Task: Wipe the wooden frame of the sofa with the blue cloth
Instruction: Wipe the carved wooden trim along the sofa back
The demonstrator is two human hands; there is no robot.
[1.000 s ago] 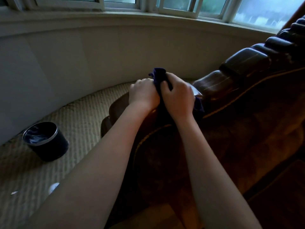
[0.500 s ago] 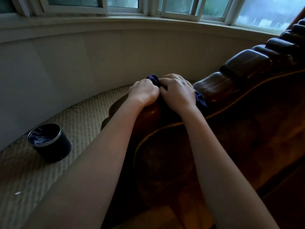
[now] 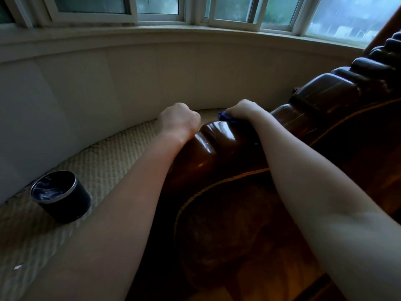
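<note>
gripping a bunched blue cloth, the right hand curls over the far edge of the wooden frame of the sofa — only a small dark-blue fold shows at the fingers, pressed against the glossy rounded top of the wood. the left hand sits just beside it on the left, fingers curled under at the frame's end; whether it grasps the wood or merely closes on nothing cannot be told, since the fingertips are hidden. both bare forearms reach forward across the sofa's brown back with its braided trim. the carved frame climbs to the upper right in glossy dark lobes. on the pale woven floor covering to the left stands a dark round tin with a silver rim — open, well apart from the hands. a curved cream wall and a row of windows run behind.
</note>
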